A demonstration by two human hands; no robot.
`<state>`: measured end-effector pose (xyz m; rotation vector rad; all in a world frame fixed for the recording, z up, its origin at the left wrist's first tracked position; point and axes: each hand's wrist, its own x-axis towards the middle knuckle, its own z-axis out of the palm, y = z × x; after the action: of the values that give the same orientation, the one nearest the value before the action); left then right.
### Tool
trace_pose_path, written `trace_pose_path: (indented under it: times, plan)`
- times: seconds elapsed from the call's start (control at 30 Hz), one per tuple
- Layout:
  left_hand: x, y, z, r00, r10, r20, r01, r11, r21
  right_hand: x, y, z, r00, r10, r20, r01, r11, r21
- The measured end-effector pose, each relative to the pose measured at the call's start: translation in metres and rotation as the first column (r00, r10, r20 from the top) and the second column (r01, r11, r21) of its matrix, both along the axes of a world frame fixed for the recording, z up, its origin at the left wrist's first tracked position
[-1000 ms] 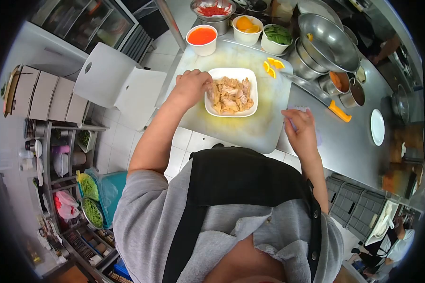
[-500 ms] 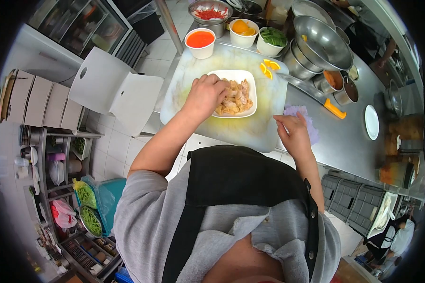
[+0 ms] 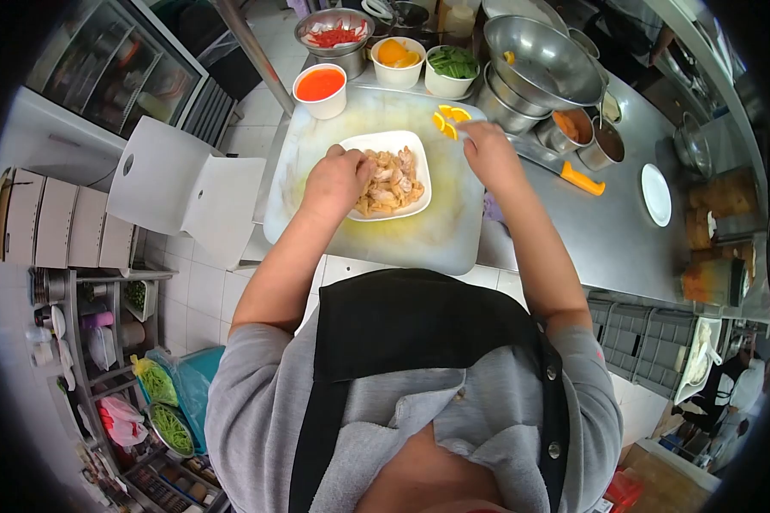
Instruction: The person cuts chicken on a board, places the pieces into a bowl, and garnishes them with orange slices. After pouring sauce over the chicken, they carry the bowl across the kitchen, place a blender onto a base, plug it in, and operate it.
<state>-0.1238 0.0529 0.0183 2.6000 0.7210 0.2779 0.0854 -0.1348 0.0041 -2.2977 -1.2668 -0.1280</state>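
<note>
A white square dish point(image 3: 425, 190) holding pieces of pale brown cooked meat, which looks like chicken point(image 3: 393, 179), rests on the stained white cutting board point(image 3: 402, 244). My left hand point(image 3: 338, 181) is over the dish's left side, its fingers curled together at the meat; whatever they pinch is hidden. My right hand point(image 3: 494, 156) reaches over the board's right edge, with thumb and fingers apart and slightly blurred fingertips close beside several orange slices point(image 3: 443, 122). Just right of that hand lies a knife with a yellow-orange handle point(image 3: 583, 178).
Behind the board stand a tub of red-orange sauce point(image 3: 320, 85), a tub of orange pieces point(image 3: 398, 56), a tub of green leaves point(image 3: 452, 64) and a bowl of red strips point(image 3: 334, 36). Steel bowls point(image 3: 543, 64) are stacked at right. A white plate point(image 3: 656, 195) lies farther right.
My right hand has moved up from the board's lower right corner to the orange slices. My left hand stays at the dish's left side. The whole view has shifted a little.
</note>
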Motion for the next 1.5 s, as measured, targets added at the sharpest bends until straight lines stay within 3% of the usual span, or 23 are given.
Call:
trace_pose_path:
  times: [0.1,0.2,0.3,0.47,0.53,0.63,0.73,0.83,0.97,1.13,1.37,1.5]
  plan:
    - [-0.005,-0.001,-0.001,0.999,0.004,0.049,-0.002,0.999,-0.037,0.036,0.040,-0.020,0.993,-0.072,0.096,0.077,0.996,-0.049]
    - [-0.013,0.004,-0.007,0.996,0.041,0.083,-0.029,0.991,-0.133,0.056,0.065,-0.020,0.994,-0.109,-0.013,0.100,0.949,-0.299]
    - [-0.018,0.008,-0.001,0.999,0.042,0.007,-0.039,0.980,-0.197,0.062,0.072,-0.028,0.994,-0.084,-0.075,0.052,0.933,-0.356]
    - [-0.023,0.011,0.000,1.000,0.029,-0.007,-0.030,0.962,-0.271,0.075,0.073,-0.041,0.976,-0.123,-0.179,0.067,0.955,-0.287]
    - [-0.023,0.010,-0.009,0.997,0.013,0.082,0.006,0.974,-0.228,0.075,0.073,-0.036,0.972,-0.137,-0.191,0.092,0.969,-0.227]
    - [-0.020,0.013,-0.014,0.990,0.015,0.140,0.022,0.967,-0.254,0.062,0.070,-0.010,0.934,-0.027,-0.355,0.030,1.000,0.003]
    - [-0.021,0.015,-0.010,0.995,0.022,0.102,0.018,0.927,-0.375,0.011,0.075,0.031,0.799,0.169,-0.577,-0.159,0.985,0.068]
    - [-0.024,0.016,-0.005,0.995,-0.041,0.095,0.076,0.916,-0.395,-0.026,0.090,0.038,0.772,0.338,-0.538,-0.426,0.903,-0.045]
    - [-0.025,0.004,-0.004,0.996,-0.061,0.060,0.071,0.978,-0.196,-0.065,0.103,0.044,0.888,0.231,-0.398,-0.370,0.874,-0.316]
    - [-0.022,-0.007,-0.008,0.990,-0.006,0.140,0.043,0.963,-0.267,-0.084,0.108,0.050,0.975,0.115,-0.188,-0.194,0.856,-0.479]
    - [-0.019,-0.013,-0.014,0.989,-0.008,0.145,0.026,0.993,-0.118,-0.082,0.111,0.044,0.967,0.154,-0.203,-0.234,0.850,-0.472]
    - [-0.021,-0.007,-0.011,0.988,-0.002,0.152,0.029,0.984,-0.175,-0.077,0.106,0.044,0.945,0.156,-0.286,-0.262,0.887,-0.381]
